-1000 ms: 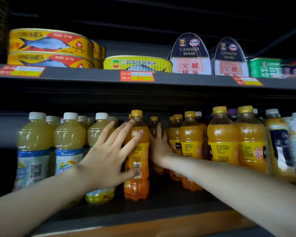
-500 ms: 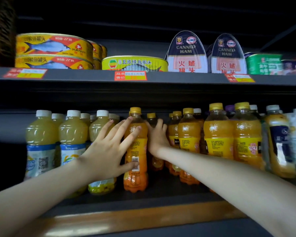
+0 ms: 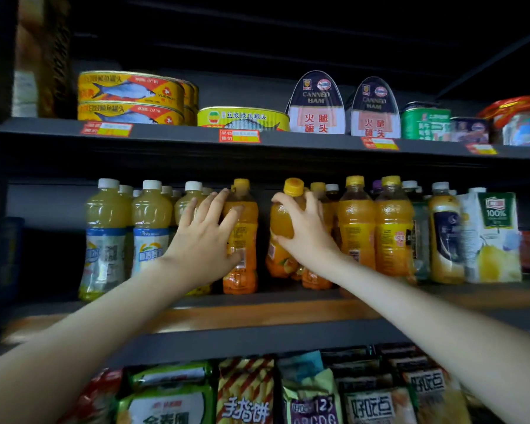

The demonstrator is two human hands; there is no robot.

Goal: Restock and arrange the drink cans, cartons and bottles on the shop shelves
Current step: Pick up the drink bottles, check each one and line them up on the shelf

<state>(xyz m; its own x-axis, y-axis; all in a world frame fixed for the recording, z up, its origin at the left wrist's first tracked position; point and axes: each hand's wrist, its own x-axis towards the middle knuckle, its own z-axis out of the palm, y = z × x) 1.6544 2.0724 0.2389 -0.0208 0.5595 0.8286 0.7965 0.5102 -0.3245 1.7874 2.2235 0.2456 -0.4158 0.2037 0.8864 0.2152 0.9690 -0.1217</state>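
Note:
On the middle shelf (image 3: 257,313) stand orange juice bottles with yellow caps. My left hand (image 3: 205,240) lies flat with straight fingers against the front orange bottle (image 3: 242,264), which stands upright. My right hand (image 3: 303,231) grips a second orange bottle (image 3: 280,228) round its upper body; that bottle tilts left and seems lifted off the shelf. Further orange bottles (image 3: 357,231) stand to the right. Pale yellow bottles with white caps (image 3: 106,234) fill the shelf's left part.
A juice carton (image 3: 493,237) and a dark-labelled bottle (image 3: 445,237) stand at the right. The upper shelf (image 3: 166,139) carries fish tins (image 3: 129,96) and canned ham (image 3: 317,108). Snack bags (image 3: 245,393) fill the shelf below. A dark gap lies left of the pale bottles.
My right hand has come forward out of the row gripping an orange bottle, tilted and raised. My left hand stays on the front orange bottle. The camera has pulled back and down.

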